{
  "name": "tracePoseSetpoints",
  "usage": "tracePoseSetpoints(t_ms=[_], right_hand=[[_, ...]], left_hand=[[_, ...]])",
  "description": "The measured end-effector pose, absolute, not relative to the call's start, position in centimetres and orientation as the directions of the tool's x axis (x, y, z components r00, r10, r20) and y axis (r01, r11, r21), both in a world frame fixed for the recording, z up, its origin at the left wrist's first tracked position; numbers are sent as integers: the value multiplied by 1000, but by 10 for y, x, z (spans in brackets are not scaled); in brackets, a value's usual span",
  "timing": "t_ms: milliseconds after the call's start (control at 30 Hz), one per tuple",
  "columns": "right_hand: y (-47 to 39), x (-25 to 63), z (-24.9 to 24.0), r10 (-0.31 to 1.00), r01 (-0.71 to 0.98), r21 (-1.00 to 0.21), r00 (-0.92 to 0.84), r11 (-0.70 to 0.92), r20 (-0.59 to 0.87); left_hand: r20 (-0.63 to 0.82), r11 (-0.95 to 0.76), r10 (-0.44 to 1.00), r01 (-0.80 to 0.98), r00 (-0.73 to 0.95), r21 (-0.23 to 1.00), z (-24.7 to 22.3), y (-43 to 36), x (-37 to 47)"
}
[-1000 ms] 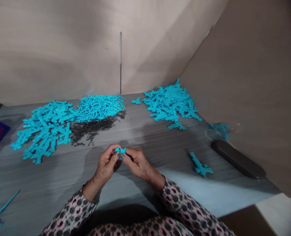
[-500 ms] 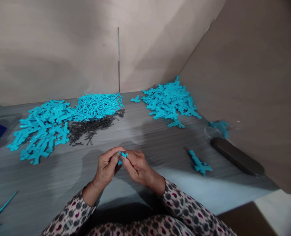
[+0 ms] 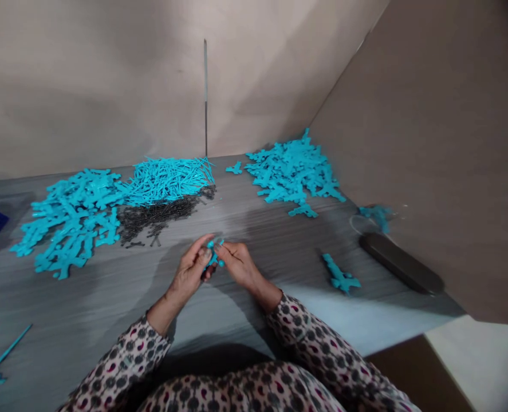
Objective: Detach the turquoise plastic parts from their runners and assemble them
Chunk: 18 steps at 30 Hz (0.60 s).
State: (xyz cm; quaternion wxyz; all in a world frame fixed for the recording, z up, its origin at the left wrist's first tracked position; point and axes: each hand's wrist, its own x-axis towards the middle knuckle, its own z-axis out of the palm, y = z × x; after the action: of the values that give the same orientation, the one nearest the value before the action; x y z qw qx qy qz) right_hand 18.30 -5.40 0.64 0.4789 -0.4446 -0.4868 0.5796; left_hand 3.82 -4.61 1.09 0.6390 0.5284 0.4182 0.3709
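Turquoise pieces (image 3: 294, 171) are heaped along the far edge of the counter (image 3: 146, 297); nearer its front edge, a small turquoise part (image 3: 213, 259) is pinched in the grip of left hand (image 3: 191, 264) and right hand (image 3: 239, 265).

Holding one part (image 3: 213, 256) between left hand (image 3: 191, 265) and right hand (image 3: 241, 265) over table (image 3: 107, 320). Facing small rods (image 3: 161, 216), with sticks (image 3: 168, 180) just behind, left heap (image 3: 77, 194) beside them, and right heap (image 3: 294, 170) near back wall (image 3: 258, 80).

4 heaps of small parts (image 3: 172, 180) on a grey table (image 3: 107, 309) beside plain panels (image 3: 107, 86) suggest a workshop.
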Motion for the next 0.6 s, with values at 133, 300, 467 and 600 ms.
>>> tracePoseSetpoints(t_ms=[133,300,467,600], right_hand=[[-48,182,3,954,-332,-905,40,-267,-296],[-48,182,4,864,-417,-766,-112,-490,-491],[-45,203,8,916,-168,-902,-8,-397,-401],[-47,226,20,994,94,-991,-61,92,87]], left_hand=[[191,-315,882,239,431,918,1,-47,26],[490,-660,744,387,454,644,-7,-48,24],[449,-564,820,366,356,740,-4,-48,23],[181,-243,950,240,255,940,-1,-48,20]])
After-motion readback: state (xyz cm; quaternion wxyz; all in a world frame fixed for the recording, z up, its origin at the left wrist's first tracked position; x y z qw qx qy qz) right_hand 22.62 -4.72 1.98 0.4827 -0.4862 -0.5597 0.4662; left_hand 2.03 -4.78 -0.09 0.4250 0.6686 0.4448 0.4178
